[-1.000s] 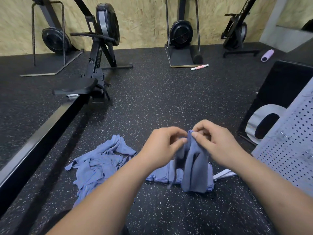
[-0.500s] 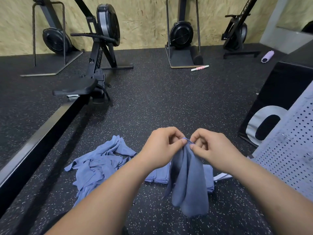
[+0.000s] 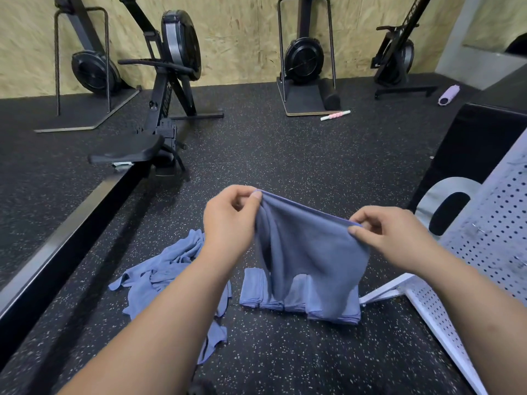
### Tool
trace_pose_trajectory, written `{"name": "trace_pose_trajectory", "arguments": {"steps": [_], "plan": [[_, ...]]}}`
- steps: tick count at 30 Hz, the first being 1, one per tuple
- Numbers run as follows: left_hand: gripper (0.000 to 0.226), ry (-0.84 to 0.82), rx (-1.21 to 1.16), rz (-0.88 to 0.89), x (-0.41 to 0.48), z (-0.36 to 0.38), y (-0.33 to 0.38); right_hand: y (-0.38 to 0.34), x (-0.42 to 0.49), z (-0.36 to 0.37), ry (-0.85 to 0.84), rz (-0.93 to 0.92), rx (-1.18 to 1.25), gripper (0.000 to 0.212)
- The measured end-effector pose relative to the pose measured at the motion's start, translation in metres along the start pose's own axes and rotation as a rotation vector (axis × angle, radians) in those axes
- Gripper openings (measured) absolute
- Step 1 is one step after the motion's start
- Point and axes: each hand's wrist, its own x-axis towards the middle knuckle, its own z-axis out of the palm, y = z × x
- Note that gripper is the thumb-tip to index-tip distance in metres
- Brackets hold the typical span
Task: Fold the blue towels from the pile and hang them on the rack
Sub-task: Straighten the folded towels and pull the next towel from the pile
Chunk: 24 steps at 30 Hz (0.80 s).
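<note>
Hands: two, left hand (image 3: 228, 223) and right hand (image 3: 399, 238). Blue towels: one held towel (image 3: 308, 252), one folded stack (image 3: 253, 292), one loose pile (image 3: 159, 275) (towels inside stack and pile probably several each; layers overlap, exact number unreadable). Rowing machines: four, namely far-left rower (image 3: 94, 71), railed rower (image 3: 179, 44), centre rower (image 3: 303, 58), right rower (image 3: 396, 55). Foam rollers: two, black roller (image 3: 332, 98) and lilac roller (image 3: 449, 94). Pink-white stick (image 3: 335, 115): one. White perforated rack (image 3: 490, 229): one. Black box (image 3: 470, 143): one, bearing one white ring-shaped mark.
</note>
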Motion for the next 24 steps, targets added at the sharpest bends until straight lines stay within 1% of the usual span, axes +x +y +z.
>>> {"name": "trace_pose_trajectory", "arguments": {"steps": [2,4,5,6,7,9,11,12,14,16,20,22,24], "plan": [[0.007,0.047,0.008,-0.047,0.004,-0.001,-0.009,0.003,-0.001,-0.003,0.049,0.018,0.009,0.012],[0.007,0.006,0.105,-0.061,0.004,0.003,-0.018,0.004,-0.002,-0.001,0.105,0.021,0.004,0.014],[0.004,-0.041,0.167,-0.052,0.001,0.005,-0.021,0.002,-0.002,0.002,0.125,0.011,0.005,0.014],[0.006,-0.107,0.219,-0.028,-0.003,0.008,-0.020,-0.002,-0.004,0.007,0.133,-0.008,0.005,0.014],[0.014,-0.196,0.247,0.008,-0.008,0.012,-0.018,-0.007,-0.006,0.013,0.127,-0.042,0.005,0.012],[0.027,-0.409,0.262,0.081,-0.020,0.020,-0.011,-0.021,-0.010,0.023,0.088,-0.125,0.019,0.009],[0.026,-0.579,0.265,0.147,-0.031,0.028,-0.005,-0.031,-0.012,0.031,0.036,-0.178,0.042,0.008],[0.022,-0.623,0.269,0.168,-0.035,0.032,-0.005,-0.034,-0.012,0.033,0.016,-0.189,0.047,0.007],[0.011,-0.648,0.276,0.176,-0.039,0.036,-0.005,-0.037,-0.011,0.034,-0.002,-0.187,0.064,0.007],[0.006,-0.652,0.260,0.149,-0.039,0.037,-0.007,-0.036,-0.011,0.034,-0.017,-0.169,0.102,0.008],[0.011,-0.716,0.201,0.139,-0.041,0.035,-0.007,-0.034,-0.012,0.033,-0.057,-0.139,0.158,0.007],[0.003,-0.703,0.215,0.134,-0.041,0.035,-0.007,-0.033,-0.012,0.032,-0.078,-0.133,0.162,0.006],[0.006,-0.633,0.234,0.124,-0.039,0.035,-0.006,-0.032,-0.012,0.030,-0.088,-0.127,0.165,0.005]]}}
